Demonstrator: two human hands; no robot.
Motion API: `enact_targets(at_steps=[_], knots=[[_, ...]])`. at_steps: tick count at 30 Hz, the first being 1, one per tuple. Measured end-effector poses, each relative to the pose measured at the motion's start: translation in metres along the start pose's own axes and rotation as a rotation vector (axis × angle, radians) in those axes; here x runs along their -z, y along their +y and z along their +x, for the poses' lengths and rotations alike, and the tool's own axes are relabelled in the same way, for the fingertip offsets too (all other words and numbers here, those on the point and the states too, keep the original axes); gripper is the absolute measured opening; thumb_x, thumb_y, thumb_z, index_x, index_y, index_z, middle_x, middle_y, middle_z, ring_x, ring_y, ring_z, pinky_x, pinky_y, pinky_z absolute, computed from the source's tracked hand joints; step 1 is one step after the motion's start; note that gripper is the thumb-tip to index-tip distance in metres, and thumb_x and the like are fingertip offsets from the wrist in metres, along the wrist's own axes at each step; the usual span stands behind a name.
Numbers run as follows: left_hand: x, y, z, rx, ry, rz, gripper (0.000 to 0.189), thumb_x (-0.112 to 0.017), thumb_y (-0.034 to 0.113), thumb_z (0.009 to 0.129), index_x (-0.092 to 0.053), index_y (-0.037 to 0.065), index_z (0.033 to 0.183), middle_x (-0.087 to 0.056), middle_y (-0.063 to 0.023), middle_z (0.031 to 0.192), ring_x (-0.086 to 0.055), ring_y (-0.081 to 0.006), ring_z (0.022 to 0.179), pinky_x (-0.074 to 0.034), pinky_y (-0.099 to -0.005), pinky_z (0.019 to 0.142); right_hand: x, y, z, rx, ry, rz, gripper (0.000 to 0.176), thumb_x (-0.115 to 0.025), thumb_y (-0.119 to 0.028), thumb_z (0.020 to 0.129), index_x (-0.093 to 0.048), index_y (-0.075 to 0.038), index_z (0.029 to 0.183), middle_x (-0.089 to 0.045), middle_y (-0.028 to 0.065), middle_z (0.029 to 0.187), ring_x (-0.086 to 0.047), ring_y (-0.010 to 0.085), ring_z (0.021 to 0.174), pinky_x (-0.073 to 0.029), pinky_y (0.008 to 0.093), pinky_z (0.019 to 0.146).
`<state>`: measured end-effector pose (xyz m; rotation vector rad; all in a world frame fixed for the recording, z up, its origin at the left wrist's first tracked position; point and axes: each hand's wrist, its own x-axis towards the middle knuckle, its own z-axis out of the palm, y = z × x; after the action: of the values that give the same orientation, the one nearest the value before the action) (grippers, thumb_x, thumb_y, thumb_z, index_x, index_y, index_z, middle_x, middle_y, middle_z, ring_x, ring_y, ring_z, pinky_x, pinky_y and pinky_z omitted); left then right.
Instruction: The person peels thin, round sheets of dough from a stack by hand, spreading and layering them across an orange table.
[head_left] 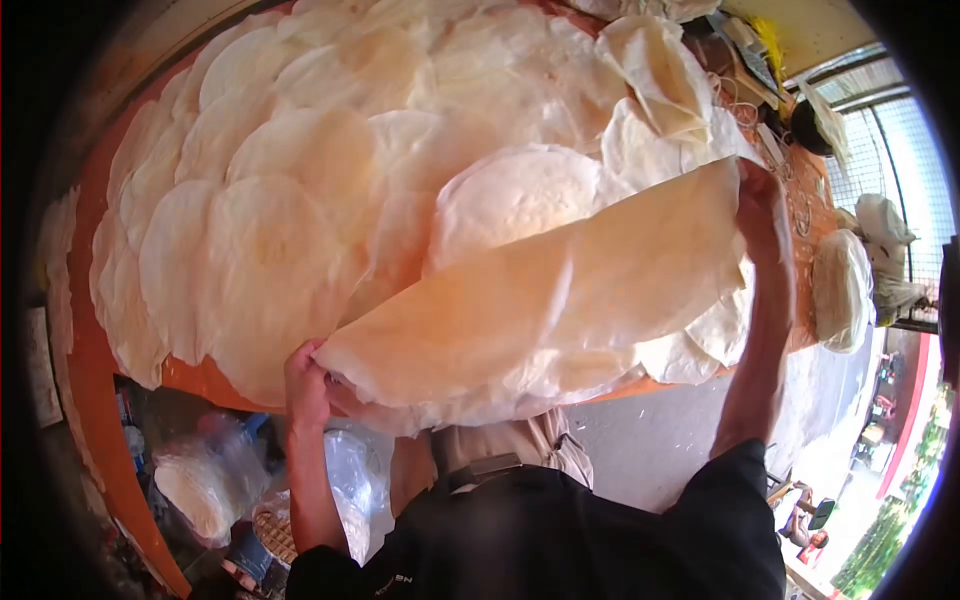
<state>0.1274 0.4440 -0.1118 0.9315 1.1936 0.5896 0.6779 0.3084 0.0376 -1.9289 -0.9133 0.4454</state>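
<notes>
Holds up one large, thin, pale sheet (520, 290) between both hands, slanting above the front part of the counter (95, 350), with a crease near its middle. Pinches its left corner in the closed left hand (308, 375), near the body, and clasps its right end in the right hand (757, 190), farther forward, finger detail blurred there. Has the two hands well apart. Shows, under and beyond the hands, many round sheets (270, 250) overlapping across the counter, including a rounder, whiter-edged one (520, 190) just past the held sheet. Shows a loose cord (740, 112) beyond the right hand, and a plastic-wrapped bundle (843, 290) to its right. Has filled plastic bags (205, 490) below and left of the left hand. Includes a distant person (803, 530) at lower right.
</notes>
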Motion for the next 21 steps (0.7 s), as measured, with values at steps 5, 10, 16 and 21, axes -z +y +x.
enact_targets(at_steps=[5,10,16,21], knots=[[-0.021,0.000,0.002,0.092,0.059,0.028,0.017,-0.056,0.012,0.088,-0.061,0.002,0.100,-0.064,-0.0041,0.089,-0.062,-0.0126,0.076,-0.050,-0.0252,0.065,0.097,-0.004,0.066,0.100,0.157,-0.376,0.013,-0.057,-0.015,0.088,-0.067,-0.006,0.088,-0.055,-0.0073,0.065,-0.045,0.0029,0.055,-0.037,0.0214,0.051],[-0.039,0.017,-0.002,0.178,0.147,0.168,0.024,-0.055,0.016,0.090,-0.060,0.002,0.108,-0.065,-0.0045,0.091,-0.064,-0.0152,0.081,-0.053,-0.0270,0.063,0.133,-0.029,0.140,0.156,0.087,-0.434,0.019,-0.057,-0.023,0.091,-0.068,-0.008,0.086,-0.061,-0.0040,0.073,-0.053,0.0045,0.066,-0.044,0.0230,0.060],[-0.034,-0.005,0.013,0.154,0.287,0.191,0.029,-0.055,0.017,0.090,-0.056,0.001,0.115,-0.062,-0.0064,0.102,-0.064,-0.0188,0.087,-0.054,-0.0301,0.067,0.185,-0.008,0.358,0.705,0.117,-1.206,0.024,-0.054,-0.028,0.088,-0.067,-0.009,0.091,-0.067,0.0158,0.082,-0.067,0.0244,0.075,-0.052,0.0350,0.066],[-0.043,-0.002,0.009,0.095,0.305,0.103,0.031,-0.060,0.017,0.087,-0.056,0.002,0.114,-0.060,-0.0056,0.103,-0.060,-0.0157,0.089,-0.052,-0.0285,0.067,0.044,-0.060,0.381,1.161,0.489,-0.925,0.015,-0.060,-0.021,0.080,-0.061,-0.006,0.082,-0.058,0.0183,0.081,-0.058,0.0326,0.082,-0.046,0.0446,0.070]])
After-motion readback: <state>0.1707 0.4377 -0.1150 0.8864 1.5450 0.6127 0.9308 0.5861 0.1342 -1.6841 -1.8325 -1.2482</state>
